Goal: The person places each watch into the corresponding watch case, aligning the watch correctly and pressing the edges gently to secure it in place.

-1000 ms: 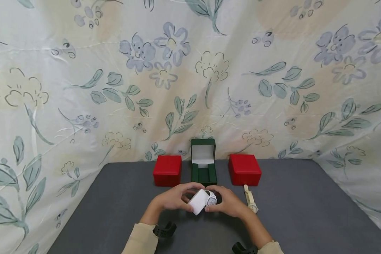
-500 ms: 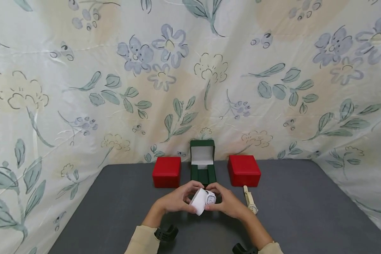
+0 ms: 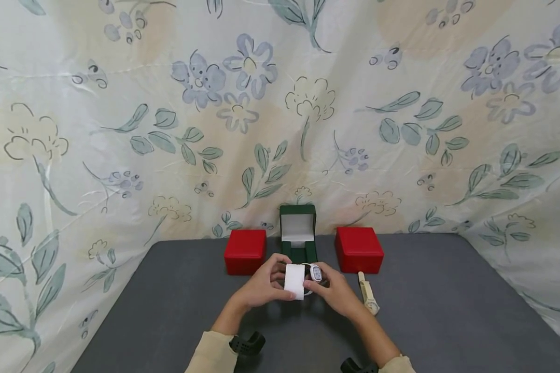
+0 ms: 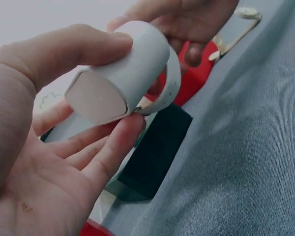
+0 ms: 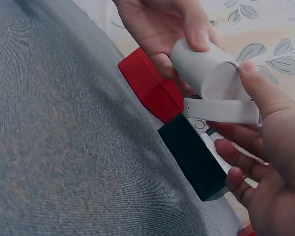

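Observation:
My left hand (image 3: 267,286) pinches a white watch cushion (image 3: 294,282) between thumb and fingers. The cushion is a thick rounded roll with a flat end, as the left wrist view shows. In my right hand (image 3: 334,291) is a white watch (image 3: 316,273), its strap (image 5: 221,110) bent in a loop beside the cushion's right end. The right thumb (image 5: 255,81) touches the rim of that end. In the right wrist view the loop lies just outside the cushion, not around it. Behind both hands stands an open green watch box (image 3: 297,209) with a pale lid lining.
Red boxes stand on either side of the green one, a left red box (image 3: 245,252) and a right red box (image 3: 360,249). A cream watch (image 3: 368,294) lies on the dark grey table (image 3: 448,311) in front of the right one. Floral cloth (image 3: 280,129) hangs behind.
Both hands have moved slightly up toward the green box. The cushion has turned from tilted to nearly upright, and the watch has turned in the right hand, its strap loop now showing.

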The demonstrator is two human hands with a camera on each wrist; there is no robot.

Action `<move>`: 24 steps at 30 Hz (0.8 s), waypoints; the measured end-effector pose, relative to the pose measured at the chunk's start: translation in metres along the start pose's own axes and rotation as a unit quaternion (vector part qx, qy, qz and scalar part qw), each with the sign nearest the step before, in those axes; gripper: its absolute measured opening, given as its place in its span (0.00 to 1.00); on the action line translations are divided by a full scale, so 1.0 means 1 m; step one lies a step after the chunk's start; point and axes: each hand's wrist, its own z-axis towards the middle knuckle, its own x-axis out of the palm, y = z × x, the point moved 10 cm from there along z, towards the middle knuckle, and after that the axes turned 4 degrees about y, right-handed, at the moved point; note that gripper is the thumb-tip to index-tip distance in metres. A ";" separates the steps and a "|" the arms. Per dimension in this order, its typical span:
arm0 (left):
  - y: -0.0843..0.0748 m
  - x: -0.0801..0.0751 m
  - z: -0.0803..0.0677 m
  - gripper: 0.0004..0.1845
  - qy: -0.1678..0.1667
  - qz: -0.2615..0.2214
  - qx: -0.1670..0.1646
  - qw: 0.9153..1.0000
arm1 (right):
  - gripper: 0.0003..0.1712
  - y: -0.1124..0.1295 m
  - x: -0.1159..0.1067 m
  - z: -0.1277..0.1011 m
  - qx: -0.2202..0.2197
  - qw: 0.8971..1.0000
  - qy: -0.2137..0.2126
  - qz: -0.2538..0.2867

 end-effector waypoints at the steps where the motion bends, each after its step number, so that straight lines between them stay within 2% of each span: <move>1: -0.001 -0.001 0.000 0.37 -0.008 -0.001 0.000 1.000 | 0.29 0.000 0.000 0.000 0.001 1.000 -0.005 0.006; 6: -0.005 -0.003 -0.001 0.36 -0.025 0.012 0.002 1.000 | 0.28 0.002 -0.002 -0.001 -0.001 1.000 -0.018 0.005; 10: -0.009 -0.002 -0.003 0.35 -0.016 0.060 0.012 0.998 | 0.27 0.005 -0.003 -0.002 -0.006 1.000 -0.019 -0.016; 15: -0.018 0.001 -0.004 0.29 -0.006 0.117 0.041 0.992 | 0.29 0.009 0.006 -0.002 -0.023 0.998 0.011 -0.055; 19: -0.019 0.002 -0.005 0.28 -0.016 0.146 0.042 0.988 | 0.28 0.008 0.012 -0.001 -0.029 0.997 0.025 -0.061; 22: -0.019 0.001 -0.005 0.29 -0.030 0.148 0.037 0.988 | 0.28 0.007 0.013 0.000 -0.028 0.998 0.020 -0.050; 24: -0.019 -0.001 -0.005 0.29 -0.044 0.133 0.040 0.989 | 0.28 0.007 0.012 0.000 -0.029 0.999 0.016 -0.029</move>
